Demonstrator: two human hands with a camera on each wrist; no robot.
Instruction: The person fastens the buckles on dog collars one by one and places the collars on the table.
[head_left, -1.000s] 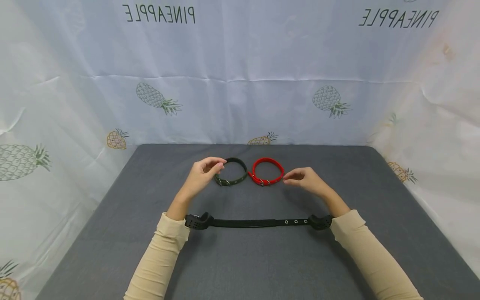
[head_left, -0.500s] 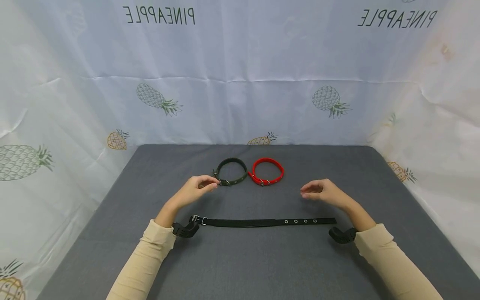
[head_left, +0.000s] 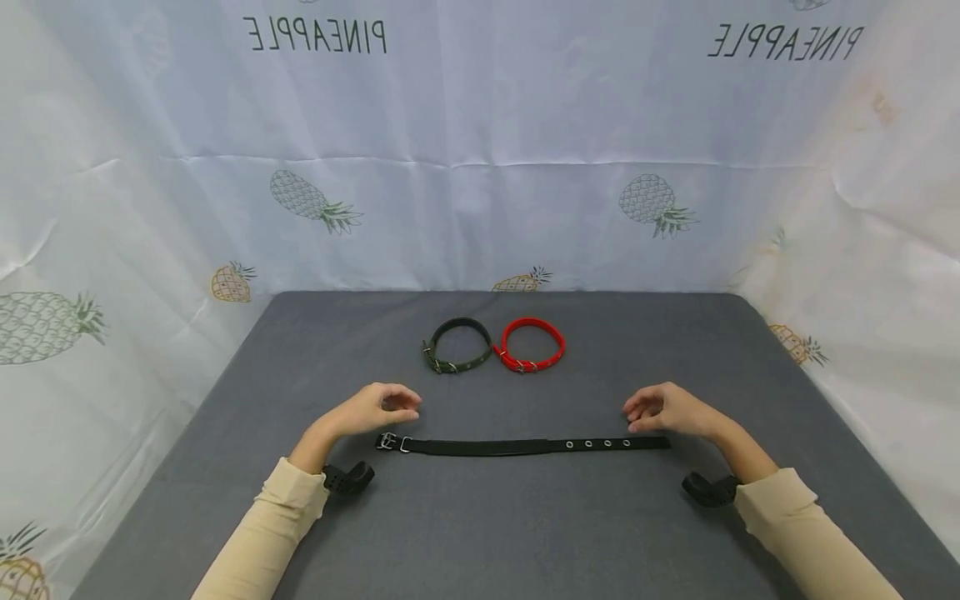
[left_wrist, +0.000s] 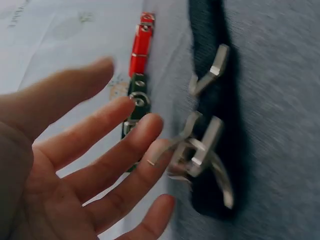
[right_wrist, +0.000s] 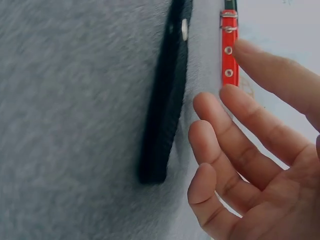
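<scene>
I see the left hand and right hand relaxed, gripping nothing, near opposite ends of a flat black metal-buckled strap.

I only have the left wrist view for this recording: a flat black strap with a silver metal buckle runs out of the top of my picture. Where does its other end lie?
Observer: In the head view, the flat black strap runs roughly straight across the grey tabletop, unfastened, its other end near the person's right hand.
Reviewer: Behind the fingers I see a narrow red band with metal fittings and a dark green band, edge-on. What shape are they?
Observer: From the head view, each forms a round loop; they sit side by side toward the back of the tabletop.
Reviewer: Is the right hand holding anything?
Observer: No. The right wrist view shows its fingers loosely curled with nothing in them.
</scene>
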